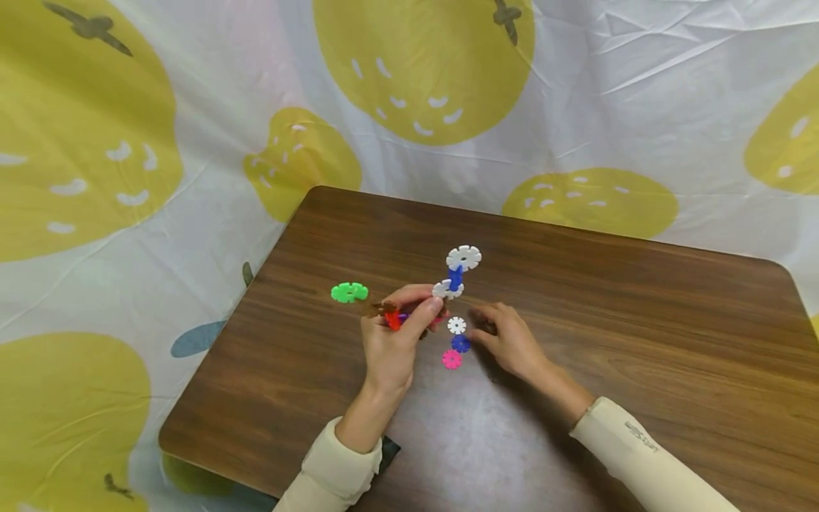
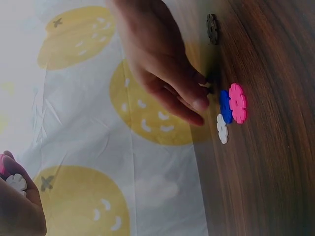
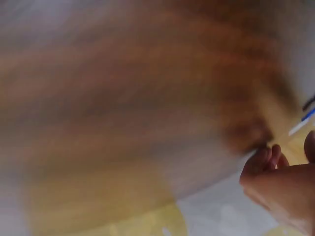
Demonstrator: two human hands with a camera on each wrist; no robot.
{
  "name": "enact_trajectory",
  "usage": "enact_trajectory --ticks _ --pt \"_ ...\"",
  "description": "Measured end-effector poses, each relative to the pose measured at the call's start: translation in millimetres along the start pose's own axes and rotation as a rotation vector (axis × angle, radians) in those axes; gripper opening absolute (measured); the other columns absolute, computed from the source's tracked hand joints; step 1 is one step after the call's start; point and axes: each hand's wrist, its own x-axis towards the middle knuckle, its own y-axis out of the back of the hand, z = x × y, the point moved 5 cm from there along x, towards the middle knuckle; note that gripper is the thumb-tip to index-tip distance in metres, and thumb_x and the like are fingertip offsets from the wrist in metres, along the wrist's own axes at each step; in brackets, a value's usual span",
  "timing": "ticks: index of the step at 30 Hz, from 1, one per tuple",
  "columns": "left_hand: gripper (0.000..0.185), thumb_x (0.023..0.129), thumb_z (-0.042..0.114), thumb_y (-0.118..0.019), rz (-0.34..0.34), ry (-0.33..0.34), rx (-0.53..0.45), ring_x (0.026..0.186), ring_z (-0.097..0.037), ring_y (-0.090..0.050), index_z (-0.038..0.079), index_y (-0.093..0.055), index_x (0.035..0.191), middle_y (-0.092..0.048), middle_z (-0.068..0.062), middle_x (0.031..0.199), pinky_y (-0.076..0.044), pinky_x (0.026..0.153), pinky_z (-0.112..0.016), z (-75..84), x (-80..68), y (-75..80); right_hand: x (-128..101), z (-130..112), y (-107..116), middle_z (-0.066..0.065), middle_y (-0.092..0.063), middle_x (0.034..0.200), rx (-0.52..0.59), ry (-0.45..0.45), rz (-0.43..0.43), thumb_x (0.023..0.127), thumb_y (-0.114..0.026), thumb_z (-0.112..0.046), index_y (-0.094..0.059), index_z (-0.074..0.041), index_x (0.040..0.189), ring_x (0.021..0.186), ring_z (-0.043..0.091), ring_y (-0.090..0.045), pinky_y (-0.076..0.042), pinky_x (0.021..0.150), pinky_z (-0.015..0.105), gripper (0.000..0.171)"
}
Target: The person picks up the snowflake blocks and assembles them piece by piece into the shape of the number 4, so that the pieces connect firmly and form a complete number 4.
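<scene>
While blur swamps the right wrist view, the right hand (image 1: pixel 508 341) hides a dark disc (image 2: pixel 210 84).

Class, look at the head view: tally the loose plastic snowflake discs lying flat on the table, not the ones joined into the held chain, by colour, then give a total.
Green disc: 1
White disc: 1
Blue disc: 1
Pink disc: 1
Dark brown disc, beside the right hand: 1
Total: 5

Loose discs (image 1: pixel 456 343) crowd btwn hands; green disc (image 1: pixel 349 292) lies left, apart.
</scene>
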Motion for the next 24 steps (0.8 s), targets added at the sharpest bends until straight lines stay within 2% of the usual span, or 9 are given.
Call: enact_trajectory --ticks 2,9,14,18,21,24 --pt "0.031 0.087 -0.006 -0.069 0.001 -0.001 -0.001 0.067 -0.007 -0.07 0.023 -0.08 0.091 -0.077 0.006 0.087 -0.055 0.059 -0.017 0.6 -0.6 -0.6 2 1 -5 0.014 -0.072 0.099 0.007 -0.031 0.01 0.087 -0.082 -0.016 -0.073 -0.002 0.121 0.096 0.032 -0.062 -0.048 0.086 0.047 0.038" --pt "0.033 0.088 -0.008 -0.068 0.006 -0.003 -0.003 0.069 -0.007 -0.068 0.023 -0.08 0.092 -0.076 0.005 0.09 -0.054 0.059 -0.017 2.2 -1.5 -1.6 9 -4 -19 0.011 -0.072 0.097 -0.009 -0.102 0.023 0.085 -0.083 -0.025 -0.078 -0.014 0.116 0.097 0.031 -0.058 -0.04 0.085 0.048 0.033" --pt "0.034 0.088 -0.007 -0.068 0.007 -0.009 -0.006 0.068 -0.006 -0.07 0.024 -0.081 0.091 -0.077 0.006 0.089 -0.054 0.058 -0.016 1.7 -0.3 -1.5 13 -6 -20 0.011 -0.07 0.095 -0.019 -0.136 0.03 0.083 -0.085 -0.022 -0.078 -0.012 0.11 0.096 0.032 -0.058 -0.039 0.083 0.048 0.03" --pt "0.033 0.088 -0.007 -0.068 0.013 -0.007 -0.016 0.07 -0.008 -0.072 0.023 -0.081 0.091 -0.077 0.006 0.09 -0.056 0.059 -0.017 0.6 0.2 -1.9 17 -6 -16 0.011 -0.071 0.088 0.066 -0.181 0.004 0.082 -0.084 -0.012 -0.072 -0.005 0.1 0.087 0.026 -0.063 -0.046 0.081 0.041 0.022" --pt "0.031 0.088 -0.006 -0.069 0.016 0.003 -0.015 0.07 -0.008 -0.072 0.022 -0.08 0.091 -0.077 0.005 0.09 -0.056 0.059 -0.017 0.0 -0.3 -2.8 17 -5 -13 0.011 -0.069 0.079 0.178 -0.233 -0.035 0.084 -0.08 -0.006 -0.067 -0.001 0.096 0.073 0.017 -0.06 -0.047 0.071 0.031 0.018" --pt "0.03 0.088 -0.006 -0.069 0.014 0.012 -0.013 0.07 -0.008 -0.072 0.022 -0.08 0.091 -0.077 0.006 0.089 -0.056 0.059 -0.017 -1.0 -0.7 -3.5 14 -8 -7 0.01 -0.069 0.076 0.261 -0.262 -0.06 0.088 -0.077 -0.006 -0.065 0.001 0.098 0.067 0.01 -0.055 -0.044 0.064 0.024 0.017"
